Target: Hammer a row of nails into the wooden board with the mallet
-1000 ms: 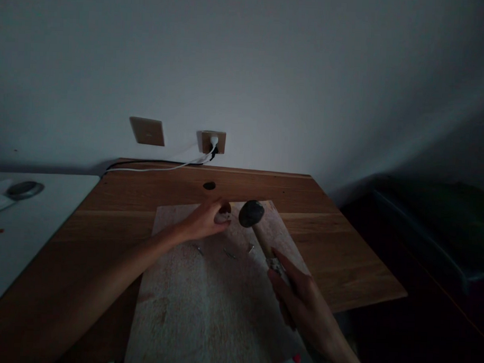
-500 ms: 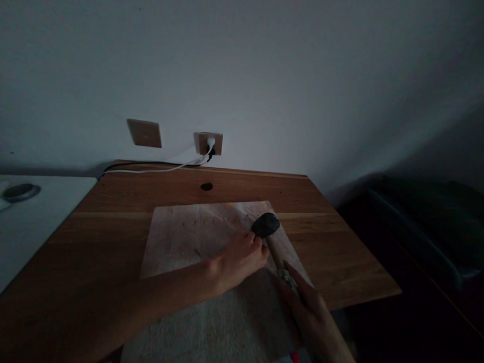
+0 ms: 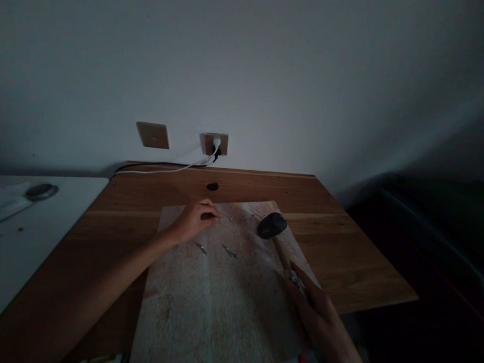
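My right hand (image 3: 317,306) grips the handle of a mallet (image 3: 272,226) with a dark, rounded head. That head is over the right part of a worn plywood board (image 3: 182,312). At the board's far left edge, my left hand (image 3: 196,219) has its thumb and fingers pinched together close to the surface. Whatever may be between those fingertips is too small to make out. Small metal nails or screws lie on the board, one (image 3: 201,248) below my left hand and a little cluster (image 3: 230,252) further right. Tiny dark marks run along the far edge, partly covered by my left hand.
The board lies on a wooden desk (image 3: 354,259) against a wall. A wall socket (image 3: 216,144) holds plugs with a white and a black cable. At left is a white surface (image 3: 16,269) with a dark round object (image 3: 42,191). A cable hole (image 3: 212,186) is behind the board.
My left hand has moved left from beside the mallet head to the board's far left part, uncovering the metal pieces. My right hand keeps hold of the mallet. The view has shifted slightly.
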### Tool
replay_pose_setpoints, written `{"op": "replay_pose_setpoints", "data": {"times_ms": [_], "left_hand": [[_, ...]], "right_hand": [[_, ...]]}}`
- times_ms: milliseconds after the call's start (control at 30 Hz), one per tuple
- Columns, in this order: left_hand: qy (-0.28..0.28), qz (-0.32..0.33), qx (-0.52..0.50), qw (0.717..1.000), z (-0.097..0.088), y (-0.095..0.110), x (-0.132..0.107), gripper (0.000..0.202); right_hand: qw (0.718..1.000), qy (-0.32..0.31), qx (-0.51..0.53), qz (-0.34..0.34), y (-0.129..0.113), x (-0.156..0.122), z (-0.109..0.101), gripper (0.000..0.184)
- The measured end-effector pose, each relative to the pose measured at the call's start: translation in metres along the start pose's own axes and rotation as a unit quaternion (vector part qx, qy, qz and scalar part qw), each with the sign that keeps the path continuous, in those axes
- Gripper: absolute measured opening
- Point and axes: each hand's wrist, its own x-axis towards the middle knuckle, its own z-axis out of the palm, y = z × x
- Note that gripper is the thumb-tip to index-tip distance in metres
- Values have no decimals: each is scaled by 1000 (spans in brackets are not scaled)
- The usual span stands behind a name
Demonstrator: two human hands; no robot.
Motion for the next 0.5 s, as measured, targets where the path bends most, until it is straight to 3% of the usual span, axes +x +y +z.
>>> {"op": "replay_pose_setpoints", "data": {"times_ms": [167,500], "left_hand": [[-2,-13,-47,999,5,0,3,8],[-26,62,59,996,6,4,7,13]], "right_hand": [[1000,-3,-3,14,-5,-1,0,74],[1000,-2,-16,12,-1,-3,-3,75]]}}
